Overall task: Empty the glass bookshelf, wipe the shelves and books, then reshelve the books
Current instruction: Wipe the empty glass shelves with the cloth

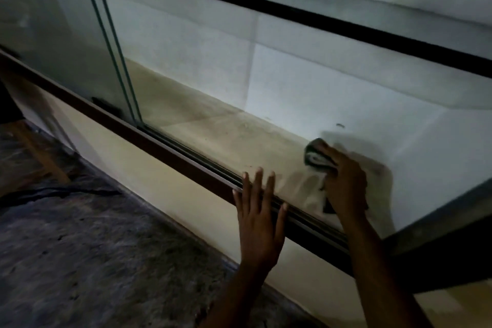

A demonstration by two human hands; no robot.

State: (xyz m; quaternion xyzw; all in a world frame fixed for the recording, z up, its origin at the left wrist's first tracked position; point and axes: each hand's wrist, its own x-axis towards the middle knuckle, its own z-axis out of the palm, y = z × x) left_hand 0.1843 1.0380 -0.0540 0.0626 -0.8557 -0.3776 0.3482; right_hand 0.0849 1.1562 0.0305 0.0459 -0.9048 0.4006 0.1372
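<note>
The bottom shelf (213, 120) of the glass bookshelf lies bare and dusty, with no books on it. My right hand (346, 181) grips a crumpled dark and white cloth (316, 157) and presses it on the shelf near the right end. My left hand (259, 210) lies flat, fingers straight, on the brown sliding-door track (159, 141) at the shelf's front edge. A pale smear on the shelf sits between the two hands.
Two glass sliding doors (66, 34) are pushed to the left, their green edges overlapping. A black rail (292, 12) crosses above the shelf. The white back wall (319, 74) is stained at the top. A grey shaggy rug (93, 247) covers the floor below.
</note>
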